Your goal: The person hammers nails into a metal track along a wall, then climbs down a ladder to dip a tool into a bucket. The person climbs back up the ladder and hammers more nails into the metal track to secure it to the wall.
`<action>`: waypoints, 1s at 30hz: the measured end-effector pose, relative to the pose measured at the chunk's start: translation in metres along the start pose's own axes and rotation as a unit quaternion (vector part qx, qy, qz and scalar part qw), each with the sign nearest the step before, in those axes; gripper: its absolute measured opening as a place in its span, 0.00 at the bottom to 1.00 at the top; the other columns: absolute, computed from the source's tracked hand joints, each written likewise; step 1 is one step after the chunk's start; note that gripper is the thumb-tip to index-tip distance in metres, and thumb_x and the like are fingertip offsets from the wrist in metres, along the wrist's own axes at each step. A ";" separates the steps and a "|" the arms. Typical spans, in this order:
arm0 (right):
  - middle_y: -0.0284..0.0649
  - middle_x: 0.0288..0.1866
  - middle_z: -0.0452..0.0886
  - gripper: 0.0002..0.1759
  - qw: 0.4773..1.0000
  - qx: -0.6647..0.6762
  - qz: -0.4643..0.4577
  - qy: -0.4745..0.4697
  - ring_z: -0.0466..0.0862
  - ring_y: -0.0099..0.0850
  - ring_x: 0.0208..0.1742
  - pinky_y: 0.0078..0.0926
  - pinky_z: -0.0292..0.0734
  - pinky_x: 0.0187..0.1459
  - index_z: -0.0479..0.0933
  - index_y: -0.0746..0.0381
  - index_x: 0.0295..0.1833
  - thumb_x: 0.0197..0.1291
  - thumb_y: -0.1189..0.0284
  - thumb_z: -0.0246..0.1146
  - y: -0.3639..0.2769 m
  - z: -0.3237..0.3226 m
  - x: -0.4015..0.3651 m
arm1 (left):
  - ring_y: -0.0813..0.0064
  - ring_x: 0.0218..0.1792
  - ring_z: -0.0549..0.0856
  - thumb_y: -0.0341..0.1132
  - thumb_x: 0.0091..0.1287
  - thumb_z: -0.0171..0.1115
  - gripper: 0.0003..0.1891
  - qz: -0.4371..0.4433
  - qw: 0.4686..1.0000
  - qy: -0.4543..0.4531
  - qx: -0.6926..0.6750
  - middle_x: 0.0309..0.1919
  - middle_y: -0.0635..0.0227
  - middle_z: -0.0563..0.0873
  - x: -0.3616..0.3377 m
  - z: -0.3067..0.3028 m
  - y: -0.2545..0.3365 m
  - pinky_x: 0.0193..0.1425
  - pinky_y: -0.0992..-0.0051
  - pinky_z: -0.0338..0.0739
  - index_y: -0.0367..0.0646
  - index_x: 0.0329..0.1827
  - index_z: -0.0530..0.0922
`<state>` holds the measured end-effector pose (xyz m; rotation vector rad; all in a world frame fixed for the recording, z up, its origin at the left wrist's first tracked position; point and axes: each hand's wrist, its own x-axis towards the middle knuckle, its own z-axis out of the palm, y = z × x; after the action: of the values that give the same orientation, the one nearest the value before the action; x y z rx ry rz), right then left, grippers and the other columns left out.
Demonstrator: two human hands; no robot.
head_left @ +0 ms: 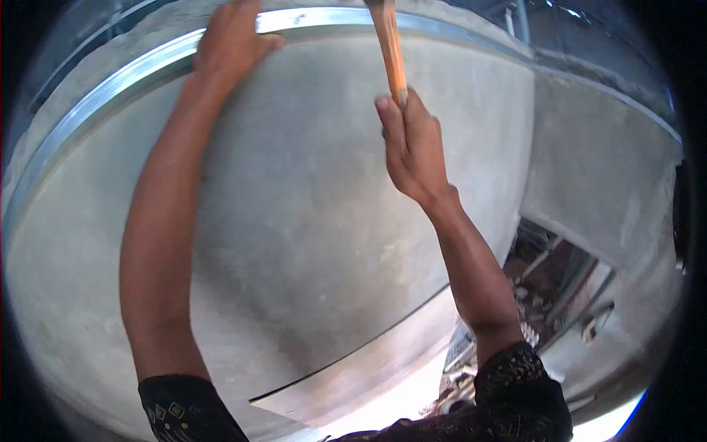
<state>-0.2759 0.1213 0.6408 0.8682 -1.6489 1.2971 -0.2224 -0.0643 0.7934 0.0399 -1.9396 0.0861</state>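
Note:
My left hand [230, 43] is raised to a shiny metal strip [140, 60] that runs along the upper part of a grey wall. Its thumb points right, and the fingertips are cut off by the frame's top edge. Wrapped round a wooden handle [390, 55] is my right hand [416, 144], in front of the wall and below the strip. The handle points up, and only the edge of a dark head shows at the top of the frame.
The smooth grey wall [317, 184] fills the middle. A second wall section [596, 162] stands to the right, with an opening below it showing rubble [534, 295]. A pale board [368, 368] lies beyond the wall's dark lower edge.

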 end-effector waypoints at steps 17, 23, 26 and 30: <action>0.33 0.24 0.69 0.18 0.981 0.182 -0.018 -0.068 0.70 0.23 0.24 0.30 0.71 0.29 0.70 0.62 0.39 0.80 0.60 0.48 -0.013 0.004 -0.015 | 0.56 0.59 0.83 0.29 0.56 0.76 0.30 0.195 0.974 0.111 0.043 0.57 0.56 0.85 0.042 0.043 -0.054 0.66 0.60 0.76 0.48 0.64 0.80; 0.46 0.24 0.74 0.16 0.981 0.042 -0.153 0.114 0.78 0.39 0.26 0.40 0.70 0.29 0.70 0.67 0.39 0.79 0.67 0.49 -0.035 -0.026 -0.009 | 0.52 0.58 0.83 0.31 0.55 0.78 0.45 0.179 0.976 0.104 -0.069 0.55 0.53 0.85 0.040 0.050 -0.054 0.63 0.57 0.78 0.53 0.78 0.64; 0.35 0.19 0.70 0.20 0.905 0.284 -0.260 0.179 0.69 0.26 0.17 0.27 0.62 0.20 0.71 0.63 0.36 0.80 0.62 0.46 -0.048 -0.034 0.004 | 0.51 0.67 0.74 0.32 0.57 0.78 0.53 0.052 0.995 0.080 -0.002 0.64 0.53 0.78 -0.022 0.006 0.011 0.74 0.56 0.69 0.47 0.83 0.51; 0.35 0.21 0.72 0.15 0.914 0.250 -0.224 0.230 0.71 0.28 0.19 0.26 0.66 0.24 0.71 0.66 0.39 0.79 0.68 0.49 -0.014 -0.006 0.014 | 0.51 0.70 0.71 0.31 0.59 0.76 0.52 0.039 0.998 0.005 -0.055 0.65 0.52 0.77 -0.004 0.005 -0.005 0.76 0.56 0.66 0.48 0.83 0.50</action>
<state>-0.2685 0.1236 0.6599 1.0592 -0.6992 1.4639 -0.2255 -0.0699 0.7884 -0.1089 -1.9320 0.0297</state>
